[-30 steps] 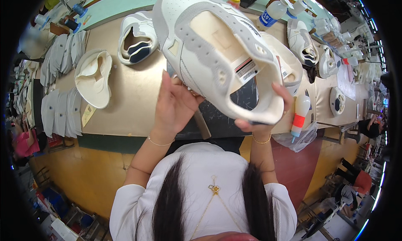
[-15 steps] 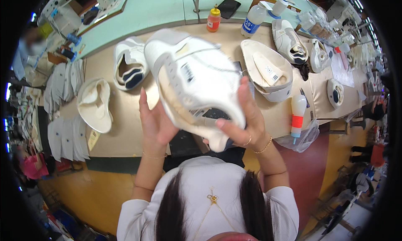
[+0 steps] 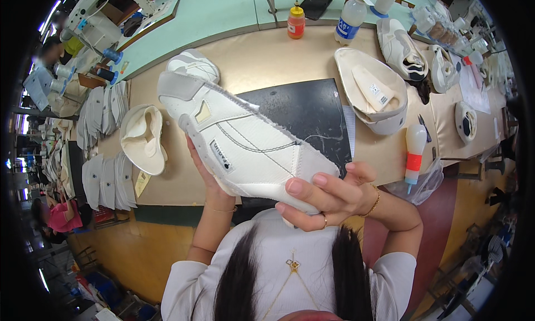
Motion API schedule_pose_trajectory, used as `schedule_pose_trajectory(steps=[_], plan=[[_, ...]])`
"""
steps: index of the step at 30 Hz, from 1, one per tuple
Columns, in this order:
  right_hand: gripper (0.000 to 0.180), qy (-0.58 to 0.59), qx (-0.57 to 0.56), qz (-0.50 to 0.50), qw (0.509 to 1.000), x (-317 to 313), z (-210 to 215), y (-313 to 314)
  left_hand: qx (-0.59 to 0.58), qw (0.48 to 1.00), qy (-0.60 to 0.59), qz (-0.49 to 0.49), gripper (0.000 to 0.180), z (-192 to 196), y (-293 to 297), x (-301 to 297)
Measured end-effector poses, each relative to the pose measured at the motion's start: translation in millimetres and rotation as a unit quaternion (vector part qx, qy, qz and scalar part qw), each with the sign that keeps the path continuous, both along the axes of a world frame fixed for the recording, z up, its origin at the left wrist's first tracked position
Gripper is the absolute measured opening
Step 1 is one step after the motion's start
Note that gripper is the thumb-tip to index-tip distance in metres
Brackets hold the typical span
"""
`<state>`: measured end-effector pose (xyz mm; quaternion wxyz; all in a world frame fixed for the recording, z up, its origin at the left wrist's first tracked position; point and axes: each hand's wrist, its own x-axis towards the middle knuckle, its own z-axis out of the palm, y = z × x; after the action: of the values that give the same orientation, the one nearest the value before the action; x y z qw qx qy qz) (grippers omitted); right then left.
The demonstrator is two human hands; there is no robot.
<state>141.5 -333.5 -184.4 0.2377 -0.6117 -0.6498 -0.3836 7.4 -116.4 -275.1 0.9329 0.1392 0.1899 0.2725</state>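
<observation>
- We held the white shoe upper (image 3: 245, 148) in the air above the near side of the bench (image 3: 253, 62), tilted with its toe up to our left, its heel low to our right and its outer side in view.
- Our right hand (image 3: 340, 197) gripped the heel end, its fingers bent and apart, with fingertips on the surface.
- Our left hand (image 3: 214, 184) supported the upper from behind; its fingers were mostly hidden, so we could not tell how tightly they closed.
- Done, as far as we could see: the panels were joined, dark curved lines crossed the side, a small label sat there, and holes ran along the lacing edge.
- Lacking: we saw no sole and no laces, and the bottom edge looked raw and fuzzy. We judged the upper's sewing well advanced, but the shoe unfinished.
- Behind its toe stood another upper (image 3: 203, 64), partly hidden.
- Beside these, a cream lining piece (image 3: 134, 126), stacks of pale pieces (image 3: 103, 179) and a cream upper with an insert (image 3: 365, 64) lay apart, apparently less complete.
</observation>
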Motion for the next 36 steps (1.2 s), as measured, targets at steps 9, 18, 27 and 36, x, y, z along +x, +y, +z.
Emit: schedule_pose_trajectory(steps=[9, 18, 27, 36], plan=[[0.038, 0.159, -0.023, 0.035, 0.986, 6.1, 2.1, 3.1, -0.073, 0.964, -0.254, -0.011, 0.062, 32.0, -20.9, 9.7], [0.070, 0.901, 0.245, 0.255, 0.251, 47.2, -45.4, 22.7, 0.270, 0.945, -0.158, -0.093, 0.086, 101.0, -3.2, 11.2], [0.049, 0.922, 0.261, 0.262, -0.113, 36.4, -79.0, 23.3, 0.335, 0.941, -0.049, 0.001, 0.072, 87.7, 3.8, -3.7], [0.040, 0.893, 0.244, 0.331, -0.182, 30.3, -76.8, 22.6, 0.328, 0.944, -0.024, -0.008, 0.071, 83.5, 4.9, -0.7]])
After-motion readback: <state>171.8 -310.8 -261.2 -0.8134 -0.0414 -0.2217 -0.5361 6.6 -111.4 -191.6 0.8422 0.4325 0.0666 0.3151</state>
